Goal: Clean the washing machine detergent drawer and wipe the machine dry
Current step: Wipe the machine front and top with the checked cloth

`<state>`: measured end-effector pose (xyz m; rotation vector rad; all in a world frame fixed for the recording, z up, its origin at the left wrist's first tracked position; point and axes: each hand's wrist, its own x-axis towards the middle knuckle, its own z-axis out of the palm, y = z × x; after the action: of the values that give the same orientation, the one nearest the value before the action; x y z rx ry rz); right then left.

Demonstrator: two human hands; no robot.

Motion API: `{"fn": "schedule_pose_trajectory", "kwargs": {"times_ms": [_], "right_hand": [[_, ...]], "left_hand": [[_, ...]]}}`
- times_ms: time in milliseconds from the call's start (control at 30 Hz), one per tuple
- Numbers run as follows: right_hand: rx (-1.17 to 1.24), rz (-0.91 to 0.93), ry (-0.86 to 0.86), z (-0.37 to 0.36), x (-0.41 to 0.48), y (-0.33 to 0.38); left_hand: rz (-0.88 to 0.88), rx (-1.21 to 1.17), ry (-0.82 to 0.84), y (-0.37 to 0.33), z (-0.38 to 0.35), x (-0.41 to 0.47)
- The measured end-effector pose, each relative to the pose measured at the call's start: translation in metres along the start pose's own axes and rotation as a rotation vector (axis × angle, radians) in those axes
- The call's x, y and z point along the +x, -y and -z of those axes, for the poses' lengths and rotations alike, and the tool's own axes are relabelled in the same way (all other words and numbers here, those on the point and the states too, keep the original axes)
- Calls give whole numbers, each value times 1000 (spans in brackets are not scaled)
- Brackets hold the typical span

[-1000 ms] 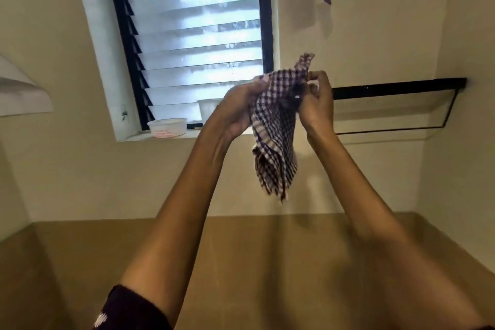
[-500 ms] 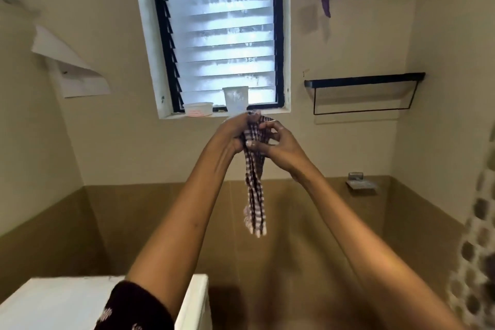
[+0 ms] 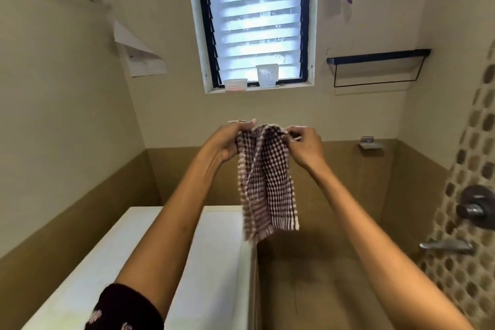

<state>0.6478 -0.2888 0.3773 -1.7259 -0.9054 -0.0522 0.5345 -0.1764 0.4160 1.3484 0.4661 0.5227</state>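
A dark checked cloth [image 3: 267, 185] hangs in the air in front of me, held by its top edge. My left hand [image 3: 227, 142] pinches the cloth's upper left corner and my right hand [image 3: 305, 144] pinches the upper right corner, spreading it between them. Below my left arm lies the white top of the washing machine [image 3: 214, 262], at the lower left. The cloth's lower end dangles over the machine's far right corner. The detergent drawer is not in view.
A louvred window [image 3: 257, 24] faces me, with a tub [image 3: 235, 84] and a cup [image 3: 267, 75] on its sill. A black shelf [image 3: 377, 57] hangs on the wall at right. Taps [image 3: 455, 245] stick out of the mosaic wall at far right.
My view has tilted downward, bringing the washing machine top into sight. My hands came lower and moved apart, opening the bunched cloth out wider.
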Motion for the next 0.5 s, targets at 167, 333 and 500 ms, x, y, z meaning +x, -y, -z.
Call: {"fn": "schedule_pose_trajectory", "kwargs": {"times_ms": [167, 333, 500], "right_hand": [[5, -124, -95, -1, -23, 7], [365, -356, -35, -22, -63, 20], [751, -558, -9, -71, -114, 52]], "left_hand": [[-65, 213, -100, -27, 70, -48], [-149, 391, -97, -47, 136, -95], [-238, 526, -145, -37, 184, -135]]}}
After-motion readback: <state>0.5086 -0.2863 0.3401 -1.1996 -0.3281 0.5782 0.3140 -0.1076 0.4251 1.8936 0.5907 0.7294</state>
